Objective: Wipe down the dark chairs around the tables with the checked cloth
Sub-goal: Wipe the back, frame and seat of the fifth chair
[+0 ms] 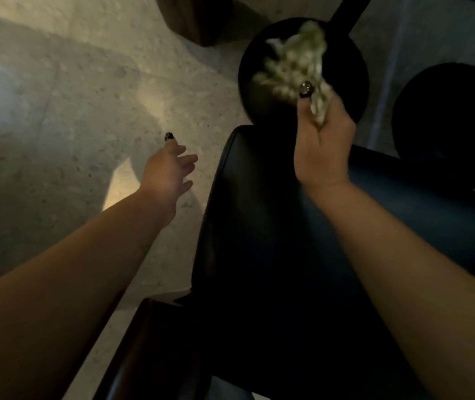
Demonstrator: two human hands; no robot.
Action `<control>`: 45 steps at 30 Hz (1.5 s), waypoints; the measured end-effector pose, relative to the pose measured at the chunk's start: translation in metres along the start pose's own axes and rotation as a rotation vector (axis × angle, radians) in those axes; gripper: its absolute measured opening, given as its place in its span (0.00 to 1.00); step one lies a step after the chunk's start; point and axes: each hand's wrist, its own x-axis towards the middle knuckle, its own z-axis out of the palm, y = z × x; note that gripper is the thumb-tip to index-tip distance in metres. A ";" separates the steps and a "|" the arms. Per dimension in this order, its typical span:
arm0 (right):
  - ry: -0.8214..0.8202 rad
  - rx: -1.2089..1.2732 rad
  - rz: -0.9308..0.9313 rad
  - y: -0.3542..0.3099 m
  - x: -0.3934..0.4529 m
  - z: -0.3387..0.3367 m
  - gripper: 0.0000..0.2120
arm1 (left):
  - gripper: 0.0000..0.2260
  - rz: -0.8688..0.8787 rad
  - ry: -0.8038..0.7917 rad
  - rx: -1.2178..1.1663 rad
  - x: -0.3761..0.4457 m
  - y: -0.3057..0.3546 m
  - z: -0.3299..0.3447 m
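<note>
A dark padded chair (259, 241) fills the lower middle of the head view, seen from above. My right hand (321, 148) is raised over its far edge and grips the checked cloth (291, 62), which hangs blurred in the air over a round black base (346, 67). My left hand (169, 168) hovers over the floor to the left of the chair, fingers relaxed and spread, holding nothing and touching nothing.
A second round black base (450, 125) lies at the right. A brown wooden leg or post (198, 18) stands at the top centre. Another dark wooden piece (149, 350) sits at the bottom. Pale speckled stone floor (57, 96) spreads to the left.
</note>
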 end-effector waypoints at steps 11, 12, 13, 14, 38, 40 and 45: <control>-0.257 -0.693 -0.134 0.030 -0.012 0.017 0.30 | 0.15 0.052 0.041 0.225 0.010 -0.024 0.024; -0.315 -0.813 -0.099 0.028 -0.008 0.022 0.32 | 0.13 0.058 0.040 0.241 0.010 -0.024 0.026; -0.381 -0.913 -0.116 0.028 -0.008 0.028 0.32 | 0.10 0.073 0.045 0.270 0.011 -0.025 0.027; -0.433 -0.977 -0.178 0.026 -0.010 0.033 0.29 | 0.08 0.091 0.053 0.303 0.011 -0.026 0.027; -0.593 -0.726 -0.380 0.051 -0.029 0.027 0.25 | 0.19 0.206 0.091 0.566 0.013 -0.013 0.036; -0.666 -0.720 -0.419 0.046 -0.027 0.021 0.26 | 0.22 0.226 0.097 0.598 0.011 -0.010 0.038; -0.514 -0.767 -0.208 0.055 -0.027 -0.010 0.26 | 0.33 0.387 -0.160 1.028 0.003 0.000 0.053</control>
